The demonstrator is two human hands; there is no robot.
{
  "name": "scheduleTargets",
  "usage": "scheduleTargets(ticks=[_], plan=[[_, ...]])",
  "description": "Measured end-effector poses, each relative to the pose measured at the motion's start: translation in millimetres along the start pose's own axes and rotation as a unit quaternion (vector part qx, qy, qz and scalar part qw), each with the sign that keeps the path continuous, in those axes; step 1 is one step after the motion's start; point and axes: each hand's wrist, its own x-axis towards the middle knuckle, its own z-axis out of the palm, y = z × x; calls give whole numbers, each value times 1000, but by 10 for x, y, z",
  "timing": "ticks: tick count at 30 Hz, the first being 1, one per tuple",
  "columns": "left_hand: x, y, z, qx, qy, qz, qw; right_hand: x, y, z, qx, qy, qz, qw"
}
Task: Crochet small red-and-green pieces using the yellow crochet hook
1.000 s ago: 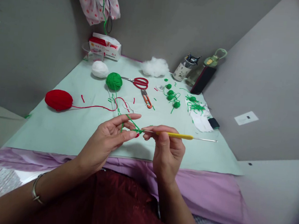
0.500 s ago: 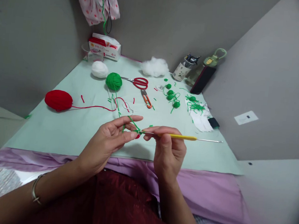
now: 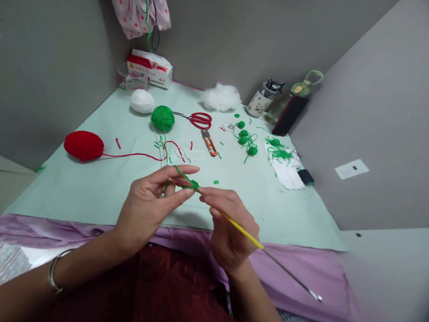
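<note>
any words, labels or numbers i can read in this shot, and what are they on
No text here can be read.
Red and white box at the back of the table: print on its side, too small and blurred to read.
Bottle near the back wall: patterned label, no legible words.
White tag on the right wall: a small dark mark, unreadable.

Pale green table (image 3: 95, 190), wedged into a grey corner. Red yarn ball (image 3: 84, 145) at left, strand trailing right. White ball (image 3: 142, 101) and green ball (image 3: 162, 118) further back, touching neither. Red scissors (image 3: 199, 119), orange snips (image 3: 210, 143) mid-table. Stuffing (image 3: 221, 97), box (image 3: 149, 68), two bottles (image 3: 260, 101) along the rear. Green scraps (image 3: 280, 150) at right.
</note>
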Motion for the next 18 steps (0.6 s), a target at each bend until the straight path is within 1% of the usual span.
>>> scheduleTargets(ticks=[2,5,10,13,15,18], plan=[[20,-4,-6,-12,-8,-8,1000,-30,29,9,-7,-4,-12,1000],[53,-21,-9,-68,-34,-43,996,-64,80,18,-29,7,-37,999],[26,-26,38,-140,-95,-93,981,-104,163,66,-131,11,-73,989],[-3,-11,63,-176,-108,-114,972,-127,196,109,-173,33,-87,980],[-3,1,65,-205,-115,-128,964,-121,191,121,-170,43,-77,981],[15,19,57,-229,-132,-138,955,-64,136,97,-90,56,-26,994]])
